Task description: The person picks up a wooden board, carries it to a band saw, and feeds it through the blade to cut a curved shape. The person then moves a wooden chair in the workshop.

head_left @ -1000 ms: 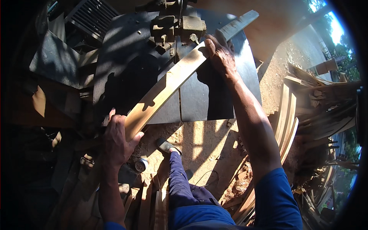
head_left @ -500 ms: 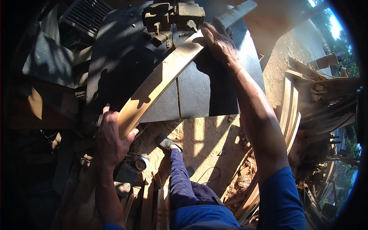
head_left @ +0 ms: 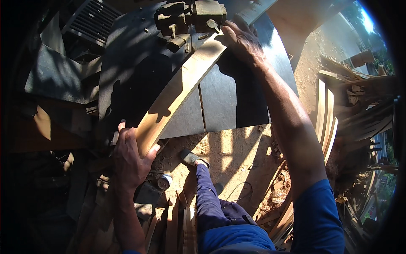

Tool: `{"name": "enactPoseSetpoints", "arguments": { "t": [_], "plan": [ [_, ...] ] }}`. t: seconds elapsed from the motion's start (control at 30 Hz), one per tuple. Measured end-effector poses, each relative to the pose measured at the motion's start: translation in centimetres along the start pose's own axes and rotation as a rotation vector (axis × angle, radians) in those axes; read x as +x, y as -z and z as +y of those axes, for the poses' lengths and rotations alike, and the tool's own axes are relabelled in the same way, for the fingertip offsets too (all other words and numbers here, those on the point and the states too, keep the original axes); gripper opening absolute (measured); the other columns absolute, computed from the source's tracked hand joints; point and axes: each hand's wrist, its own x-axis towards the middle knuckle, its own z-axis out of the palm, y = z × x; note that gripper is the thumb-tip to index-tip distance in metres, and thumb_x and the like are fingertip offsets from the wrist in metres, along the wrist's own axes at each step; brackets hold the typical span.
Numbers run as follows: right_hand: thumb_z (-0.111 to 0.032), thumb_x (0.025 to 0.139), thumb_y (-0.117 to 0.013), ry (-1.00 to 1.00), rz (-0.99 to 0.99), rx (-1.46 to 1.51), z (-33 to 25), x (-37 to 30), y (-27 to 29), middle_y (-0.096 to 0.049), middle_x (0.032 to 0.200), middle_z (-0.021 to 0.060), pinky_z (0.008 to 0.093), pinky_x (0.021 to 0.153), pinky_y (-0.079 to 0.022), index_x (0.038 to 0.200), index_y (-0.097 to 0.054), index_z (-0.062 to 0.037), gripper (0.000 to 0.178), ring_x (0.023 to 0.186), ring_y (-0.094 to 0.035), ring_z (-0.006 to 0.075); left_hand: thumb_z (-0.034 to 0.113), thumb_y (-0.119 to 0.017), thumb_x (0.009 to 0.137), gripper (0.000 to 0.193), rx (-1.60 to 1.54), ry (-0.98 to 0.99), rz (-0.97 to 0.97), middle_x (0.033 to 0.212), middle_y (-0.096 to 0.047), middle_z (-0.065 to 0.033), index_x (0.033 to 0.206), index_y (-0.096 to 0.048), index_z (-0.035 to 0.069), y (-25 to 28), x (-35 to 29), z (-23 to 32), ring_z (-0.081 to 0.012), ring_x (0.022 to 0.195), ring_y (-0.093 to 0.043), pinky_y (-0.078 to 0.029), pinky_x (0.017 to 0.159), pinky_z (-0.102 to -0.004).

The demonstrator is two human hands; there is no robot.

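Observation:
A long, curved wooden plank (head_left: 179,91) lies slantwise over the dark metal machine table (head_left: 218,101), its near end jutting past the table's left front edge. My left hand (head_left: 133,158) grips that near end, thumb on one side and fingers on the other. Farther up, my right hand (head_left: 245,44) is wrapped over the plank near its far end, beside the metal guide blocks (head_left: 209,17). The plank's far tip runs out at the top of the view. The underside of the plank and any blade are hidden.
Several curved wooden strips (head_left: 323,114) are stacked at the right. Offcuts (head_left: 171,224) stand at the lower left, near a round white-rimmed object (head_left: 164,182). A slatted grille (head_left: 92,21) is at the upper left. Sawdust covers the ground (head_left: 228,161) below the table.
The whole view has shifted slightly, with table and floor appearing farther right. Both hands keep hold of the plank, and its far end reaches a little farther toward the top edge.

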Motion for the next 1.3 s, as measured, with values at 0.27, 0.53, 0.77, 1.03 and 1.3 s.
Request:
{"name": "enactPoseSetpoints", "arguments": {
  "t": [0.27,0.53,0.77,1.03,1.3],
  "plan": [
    [-0.061,0.102,-0.022,0.065,-0.010,-0.106,-0.3,0.4,-0.1,-0.067,0.129,0.0026,0.0499,0.120,-0.011,0.145,-0.048,-0.0232,0.063,0.136,-0.046,0.0298,0.036,-0.075,0.084,0.067,0.026,0.007,-0.002,0.135,-0.046,-0.0326,0.129,-0.042,-0.002,0.1,-0.2,-0.3,-0.0479,0.130,-0.045,-0.040,0.106,-0.0537],
    [-0.057,0.103,-0.024,0.050,-0.033,-0.135,-0.1,0.5,-0.1,-0.066,0.130,0.0031,0.0511,0.121,-0.011,0.146,-0.047,-0.0264,0.057,0.136,-0.047,0.0280,0.034,-0.077,0.083,0.067,0.043,0.010,0.017,0.131,-0.048,-0.0310,0.129,-0.042,-0.002,-0.2,-0.1,0.0,-0.0484,0.131,-0.043,-0.040,0.106,-0.0542],
    [-0.058,0.101,-0.033,0.070,0.013,-0.017,-0.2,0.7,-0.1,-0.035,0.158,0.0106,0.0571,0.121,-0.013,0.136,-0.057,-0.0337,0.049,0.143,-0.030,0.0476,0.034,-0.075,0.082,0.064,0.015,0.023,-0.005,0.122,-0.050,-0.0285,0.124,-0.044,-0.002,0.2,0.2,0.8,-0.0499,0.130,-0.043,-0.039,0.106,-0.0558],
    [-0.058,0.101,-0.032,0.075,-0.001,0.015,0.0,1.5,-0.3,-0.033,0.159,0.0113,0.0581,0.121,-0.009,0.138,-0.056,-0.0332,0.051,0.143,-0.029,0.0484,0.040,-0.073,0.085,0.065,0.008,0.107,-0.070,0.122,-0.047,-0.0302,0.120,-0.046,-0.008,0.7,0.4,2.3,-0.0514,0.132,-0.039,-0.031,0.114,-0.0565],
    [-0.059,0.101,-0.031,0.124,0.014,0.004,0.0,1.5,-0.6,-0.034,0.158,0.0116,0.0588,0.121,-0.010,0.139,-0.056,-0.0325,0.052,0.143,-0.027,0.0505,0.035,-0.074,0.085,0.059,-0.054,0.091,-0.058,0.112,-0.047,-0.0261,0.117,-0.046,-0.007,0.6,0.3,2.6,-0.0509,0.130,-0.041,-0.028,0.116,-0.0592]
  ]
}}
